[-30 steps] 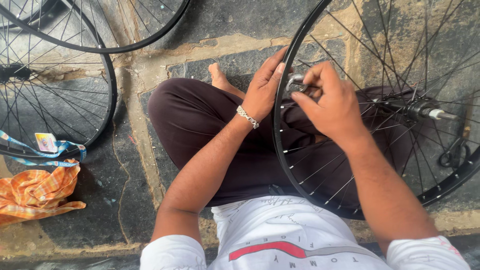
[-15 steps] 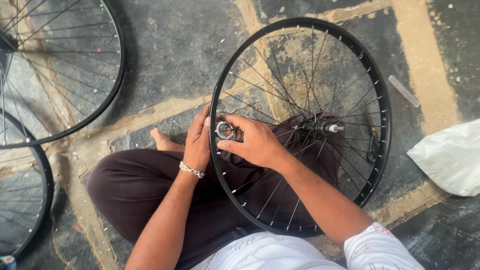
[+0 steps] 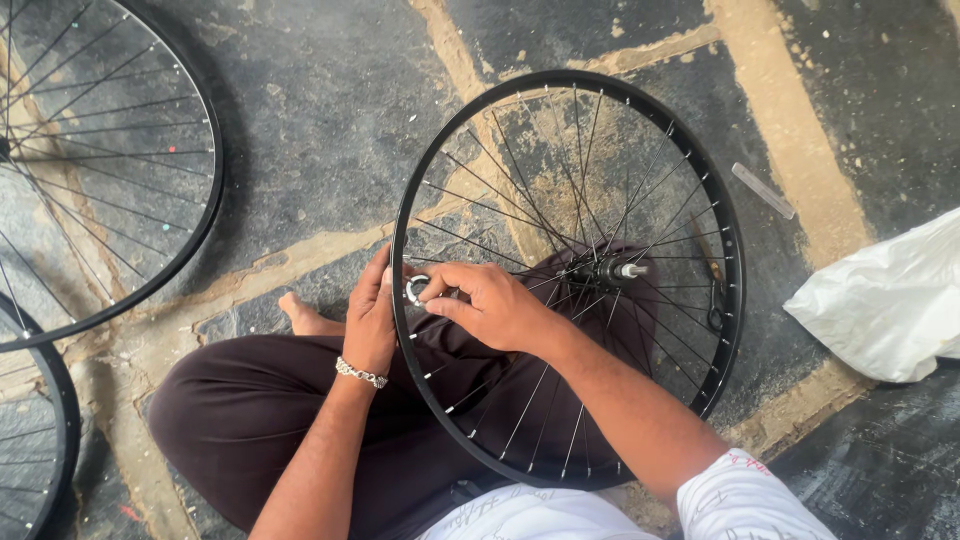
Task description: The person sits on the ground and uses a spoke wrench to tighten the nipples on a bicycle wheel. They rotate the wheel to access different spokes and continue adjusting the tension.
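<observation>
- Change: found little of it against half a second before; kept both hands at the same spot on the black wheel point(image 3: 737, 290), and noted only the view sitting closer and a touch to the right.
- Against a full second before: brought the whole wheel into sight, with its hub point(image 3: 605, 270) at the centre over the lap.
- Left hand point(image 3: 372, 325): stayed wrapped on the rim at 9 o'clock, grip pressed together around it, bracelet point(image 3: 360, 373) at the wrist.
- Right hand point(image 3: 490, 305): lay across the spokes just inside the rim, grip pinching a small silver ring tool point(image 3: 415, 290) at that same 9 o'clock point, touching the left fingers.
- Meaning, as a judgement: still worked one spot on the rim, with no shift yet to a neighbouring spoke.
- Around: left a second wheel point(image 3: 215, 180) flat on the stone floor point(image 3: 320, 130) at 10 o'clock, a white bag point(image 3: 885, 300) at 3 o'clock and a flat metal strip point(image 3: 762, 190) at 2 o'clock, all untouched.
</observation>
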